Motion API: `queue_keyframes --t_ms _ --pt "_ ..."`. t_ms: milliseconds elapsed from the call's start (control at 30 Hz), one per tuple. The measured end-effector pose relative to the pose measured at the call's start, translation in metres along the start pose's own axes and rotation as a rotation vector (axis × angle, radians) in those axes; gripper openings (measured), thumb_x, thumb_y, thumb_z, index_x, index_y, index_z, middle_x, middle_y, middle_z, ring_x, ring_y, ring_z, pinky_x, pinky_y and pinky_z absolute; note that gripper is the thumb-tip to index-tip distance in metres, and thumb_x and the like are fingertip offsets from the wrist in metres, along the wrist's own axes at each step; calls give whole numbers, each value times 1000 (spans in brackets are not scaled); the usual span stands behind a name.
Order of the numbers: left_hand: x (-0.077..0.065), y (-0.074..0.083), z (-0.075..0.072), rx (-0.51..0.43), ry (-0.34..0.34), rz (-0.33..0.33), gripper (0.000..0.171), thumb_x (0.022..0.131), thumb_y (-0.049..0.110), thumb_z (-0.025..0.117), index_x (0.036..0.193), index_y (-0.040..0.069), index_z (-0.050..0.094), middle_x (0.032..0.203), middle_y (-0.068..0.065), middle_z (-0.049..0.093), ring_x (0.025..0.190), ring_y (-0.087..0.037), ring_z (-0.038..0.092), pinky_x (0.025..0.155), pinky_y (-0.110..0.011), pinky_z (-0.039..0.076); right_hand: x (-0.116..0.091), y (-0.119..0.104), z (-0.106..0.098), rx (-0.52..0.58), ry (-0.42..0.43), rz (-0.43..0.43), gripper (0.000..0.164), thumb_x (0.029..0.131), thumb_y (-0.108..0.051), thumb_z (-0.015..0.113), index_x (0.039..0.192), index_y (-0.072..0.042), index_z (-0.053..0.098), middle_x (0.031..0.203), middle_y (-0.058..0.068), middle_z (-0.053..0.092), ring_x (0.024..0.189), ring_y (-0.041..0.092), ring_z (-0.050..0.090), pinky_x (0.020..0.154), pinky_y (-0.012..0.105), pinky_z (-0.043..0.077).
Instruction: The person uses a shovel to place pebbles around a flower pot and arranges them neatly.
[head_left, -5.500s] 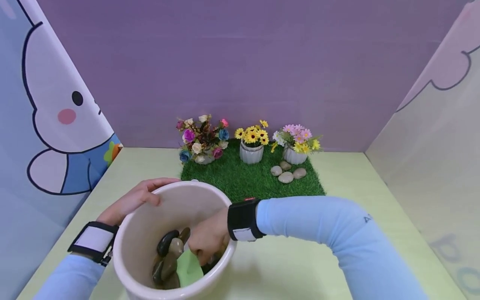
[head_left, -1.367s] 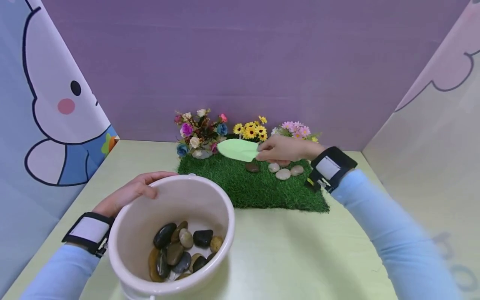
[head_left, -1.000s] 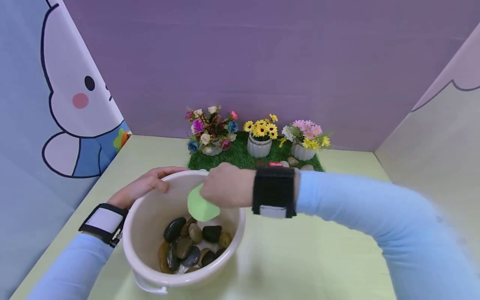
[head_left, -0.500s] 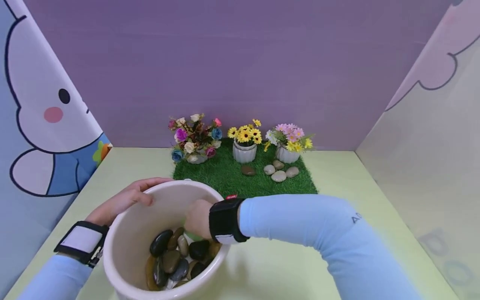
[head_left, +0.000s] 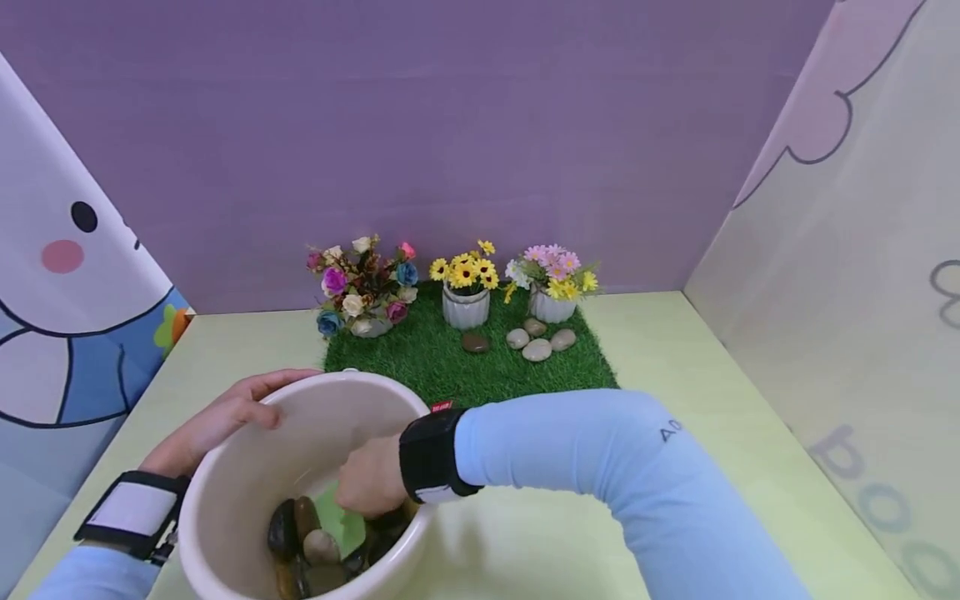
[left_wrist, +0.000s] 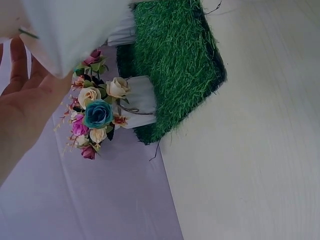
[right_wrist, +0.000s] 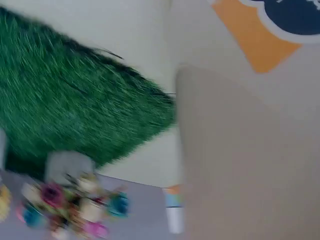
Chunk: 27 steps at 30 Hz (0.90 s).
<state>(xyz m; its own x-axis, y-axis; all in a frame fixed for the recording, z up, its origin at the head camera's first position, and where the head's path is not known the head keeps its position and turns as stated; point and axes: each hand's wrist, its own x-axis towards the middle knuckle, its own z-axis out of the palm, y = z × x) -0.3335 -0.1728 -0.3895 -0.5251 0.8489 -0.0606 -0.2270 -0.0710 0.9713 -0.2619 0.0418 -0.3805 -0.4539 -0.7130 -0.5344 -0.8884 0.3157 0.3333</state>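
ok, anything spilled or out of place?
No spill or damage visible around the bucket. Only mild oddity: the brown stone lies apart from the four paler stones clustered on the grass mat; could be deliberate.

The left hand (head_left: 217,423) and right hand (head_left: 371,475) are bare. Just behind the left hand is a broad black wrist strap (head_left: 135,515) with a pale rectangular patch and a small buckle (head_left: 167,546), then a light blue sleeve (head_left: 101,575). Behind the right hand, a black wristband (head_left: 431,454) carries a pale strip (head_left: 437,495) and red tag (head_left: 441,406); farther back, its creased light blue sleeve (head_left: 585,450) bears dark lettering (head_left: 670,430).
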Motion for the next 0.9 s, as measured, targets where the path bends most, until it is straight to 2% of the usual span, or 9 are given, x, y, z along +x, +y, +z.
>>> queue_keyframes --t_ms 100,400,633,800,900 --pt "0 1 0 -4 5 3 62 95 -5 37 144 30 55 135 1 66 118 -21 67 90 -48 58 -1 -6 -2 44 -20 -54 14 98 -31 59 94 -29 72 106 -11 71 93 9 66 83 28 56" --pt "-3 1 2 12 34 12 61 95 -4 39 142 31 57 134 4 67 118 -19 66 93 -46 57 -1 -7 -7 121 -79 -90 17 99 -32 58 93 -23 71 104 -8 71 89 11 63 82 26 53" --pt "-3 7 2 106 96 -15 60 93 -2 42 141 32 56 132 5 67 116 -18 67 91 -44 58 0 -1 -10 241 -117 -103 32 97 -25 60 67 -21 49 82 -6 58 74 11 51 66 22 42" --pt "0 8 1 144 93 2 61 93 -3 42 142 31 55 133 4 67 116 -19 67 90 -45 58 -2 3 -9 308 -152 -144 37 93 -19 62 58 -20 48 67 -6 52 63 10 49 55 20 38" --pt "-1 4 2 118 78 20 61 94 -3 41 141 32 56 132 5 67 116 -19 67 90 -45 58 -3 4 -8 317 -147 -198 39 93 -20 62 58 -20 46 66 -8 51 63 9 48 57 19 37"
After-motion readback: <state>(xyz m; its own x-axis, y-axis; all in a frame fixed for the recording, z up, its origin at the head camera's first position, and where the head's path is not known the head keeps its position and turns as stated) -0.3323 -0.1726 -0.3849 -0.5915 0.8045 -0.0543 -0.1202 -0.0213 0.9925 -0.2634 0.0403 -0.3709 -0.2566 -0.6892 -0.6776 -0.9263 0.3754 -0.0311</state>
